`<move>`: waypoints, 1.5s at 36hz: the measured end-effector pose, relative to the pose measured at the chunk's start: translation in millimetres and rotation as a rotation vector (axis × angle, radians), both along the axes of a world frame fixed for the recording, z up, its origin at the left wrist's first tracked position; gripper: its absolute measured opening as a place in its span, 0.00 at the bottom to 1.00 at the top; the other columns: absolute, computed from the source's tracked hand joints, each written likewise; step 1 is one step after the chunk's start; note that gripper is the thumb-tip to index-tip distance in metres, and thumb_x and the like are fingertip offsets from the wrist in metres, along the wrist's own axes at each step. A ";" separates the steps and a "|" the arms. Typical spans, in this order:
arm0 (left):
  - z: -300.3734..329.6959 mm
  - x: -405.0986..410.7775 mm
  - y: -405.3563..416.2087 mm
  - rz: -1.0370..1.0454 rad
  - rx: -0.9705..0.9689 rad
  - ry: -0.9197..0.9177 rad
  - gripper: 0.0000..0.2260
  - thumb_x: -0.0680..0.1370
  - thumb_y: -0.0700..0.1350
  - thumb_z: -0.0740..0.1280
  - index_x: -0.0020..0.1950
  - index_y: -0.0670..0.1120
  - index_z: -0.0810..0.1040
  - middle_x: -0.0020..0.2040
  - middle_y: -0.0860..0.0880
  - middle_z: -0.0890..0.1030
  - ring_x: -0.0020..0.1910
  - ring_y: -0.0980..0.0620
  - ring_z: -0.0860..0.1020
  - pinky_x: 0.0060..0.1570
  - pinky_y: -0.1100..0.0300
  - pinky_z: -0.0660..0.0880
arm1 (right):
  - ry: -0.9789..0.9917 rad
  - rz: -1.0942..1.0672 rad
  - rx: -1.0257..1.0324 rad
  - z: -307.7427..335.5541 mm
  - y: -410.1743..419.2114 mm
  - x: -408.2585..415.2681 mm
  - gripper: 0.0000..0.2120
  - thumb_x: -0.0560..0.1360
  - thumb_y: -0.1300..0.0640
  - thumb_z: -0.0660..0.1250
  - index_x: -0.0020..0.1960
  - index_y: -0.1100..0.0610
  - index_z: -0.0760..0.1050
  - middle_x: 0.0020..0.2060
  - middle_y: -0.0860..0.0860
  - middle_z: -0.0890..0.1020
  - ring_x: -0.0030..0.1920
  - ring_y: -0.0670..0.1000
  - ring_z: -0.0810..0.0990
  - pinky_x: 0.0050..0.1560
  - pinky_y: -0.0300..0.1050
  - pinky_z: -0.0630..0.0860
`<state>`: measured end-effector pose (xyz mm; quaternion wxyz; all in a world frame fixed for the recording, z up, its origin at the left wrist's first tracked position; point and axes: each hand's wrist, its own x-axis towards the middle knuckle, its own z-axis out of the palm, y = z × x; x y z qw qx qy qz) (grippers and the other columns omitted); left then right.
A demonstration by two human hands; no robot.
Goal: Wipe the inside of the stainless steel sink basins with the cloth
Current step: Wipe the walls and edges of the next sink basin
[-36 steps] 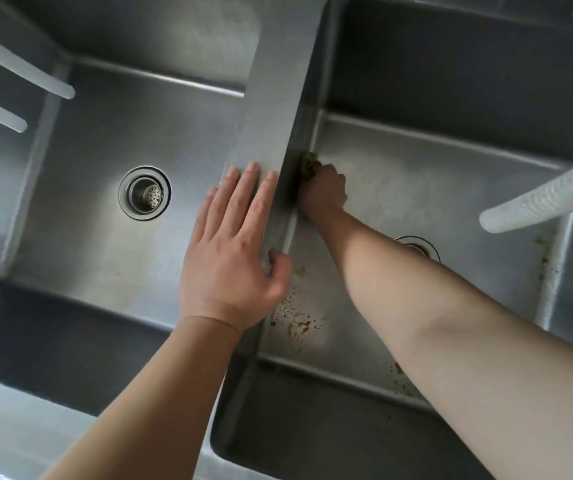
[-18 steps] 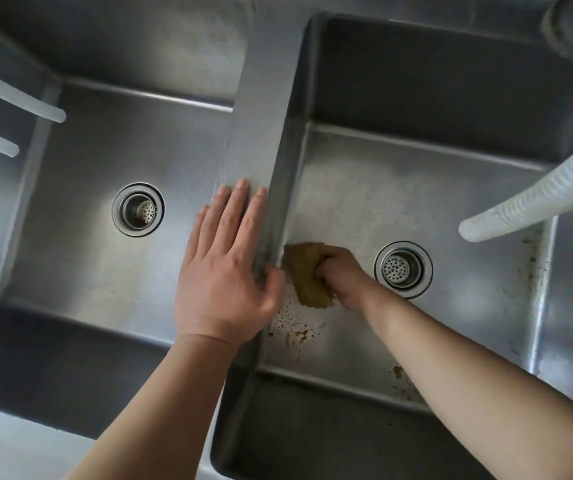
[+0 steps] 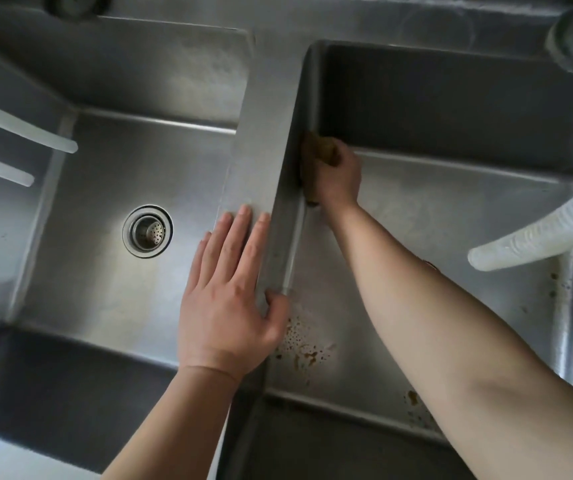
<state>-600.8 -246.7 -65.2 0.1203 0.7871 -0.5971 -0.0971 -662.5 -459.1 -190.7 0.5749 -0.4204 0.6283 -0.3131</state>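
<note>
The left hand (image 3: 224, 306) lies flat on the steel divider (image 3: 261, 140) between the 2 basins, fingers straight and together pointing away from the person, thumb hooked over the divider's right edge; it grasps nothing. The right arm reaches forward and down into the right basin (image 3: 451, 209), forearm crossing above its floor. The right hand (image 3: 335, 174) is curled around a brownish cloth (image 3: 319, 147) and presses it against the basin's left wall, just under the divider and near the far corner where that wall meets the back wall. Only part of the cloth shows above and below the fingers.

Brown specks and smears (image 3: 304, 348) mark the right basin's floor near the left thumb, with more (image 3: 413, 398) along the near edge and some (image 3: 553, 282) by the right wall. A ribbed white hose (image 3: 534, 237) hangs over the right basin from the right. The left basin (image 3: 105, 289) has a round drain strainer (image 3: 147, 231) in its floor, and 2 pale tubes (image 3: 25, 133) jut over it from the left. The steel counter rim (image 3: 347, 15) runs along the back.
</note>
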 end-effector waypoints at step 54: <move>27.0 -105.7 217.0 0.449 0.162 0.094 0.32 0.78 0.64 0.55 0.81 0.60 0.52 0.83 0.53 0.46 0.82 0.49 0.43 0.79 0.44 0.46 | 0.713 0.646 -0.141 -23.4 157.5 -78.1 0.18 0.77 0.62 0.61 0.63 0.50 0.80 0.59 0.58 0.82 0.64 0.61 0.75 0.61 0.44 0.66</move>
